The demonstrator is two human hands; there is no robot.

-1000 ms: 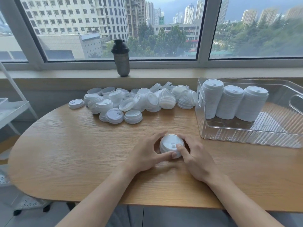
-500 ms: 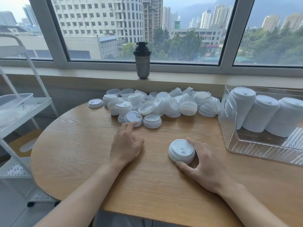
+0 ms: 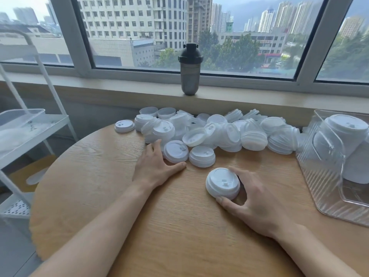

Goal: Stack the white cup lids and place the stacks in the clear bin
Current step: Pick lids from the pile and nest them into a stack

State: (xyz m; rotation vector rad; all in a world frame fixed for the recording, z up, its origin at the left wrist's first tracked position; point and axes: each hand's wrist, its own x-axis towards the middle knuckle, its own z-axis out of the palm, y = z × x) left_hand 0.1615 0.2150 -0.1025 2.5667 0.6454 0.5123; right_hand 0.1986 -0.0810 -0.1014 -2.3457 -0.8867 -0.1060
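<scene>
two hands share the work: the right hand (image 3: 257, 204) cups a short stack (image 3: 223, 182) on the tabletop (image 3: 179, 226), steadying it for more. at ten o'clock, the left hand (image 3: 155, 166) lies flat and open against a lid (image 3: 176, 151) at the pile (image 3: 219, 130) edge. the bin (image 3: 327, 196), at three o'clock, holds finished stacks.

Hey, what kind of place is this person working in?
Probably an upper-floor office or workroom: a wooden table against a wide window over city towers, with a white utility cart beside it.
</scene>
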